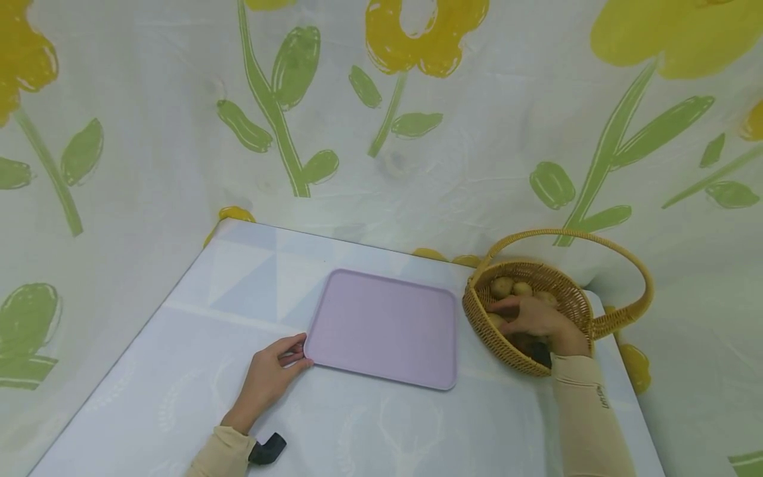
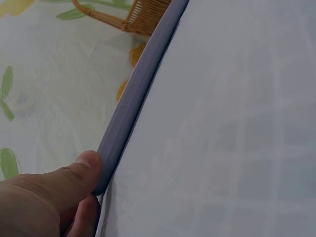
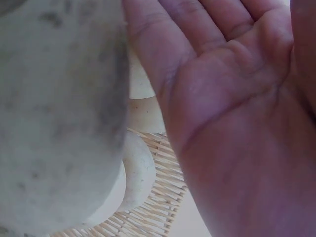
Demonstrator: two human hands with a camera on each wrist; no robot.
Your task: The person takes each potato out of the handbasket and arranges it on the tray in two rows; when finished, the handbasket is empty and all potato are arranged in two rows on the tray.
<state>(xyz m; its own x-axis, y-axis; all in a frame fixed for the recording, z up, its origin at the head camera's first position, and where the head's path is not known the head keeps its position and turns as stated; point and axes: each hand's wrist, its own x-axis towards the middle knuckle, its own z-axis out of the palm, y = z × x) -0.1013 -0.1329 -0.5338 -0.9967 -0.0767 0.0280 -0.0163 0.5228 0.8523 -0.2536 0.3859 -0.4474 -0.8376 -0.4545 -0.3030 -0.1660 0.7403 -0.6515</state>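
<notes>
"What grips what?"

"The left hand (image 1: 268, 376) has its fingers clamped on the tray's (image 1: 384, 328) near-left corner. The right hand (image 1: 539, 319) reaches into the basket (image 1: 490, 336), just right of the tray, among the potatoes (image 1: 502, 287) (whether its fingers grip one, I cannot tell)."

"Doing it well?"

"Steady the tray, pinch one potato mid-body, lift straight up."

A cloth-screened setting, whether home or studio indeterminable. Flower-printed hangings (image 1: 465, 152) back and flank a pattern-topped counter (image 1: 334, 424).
</notes>
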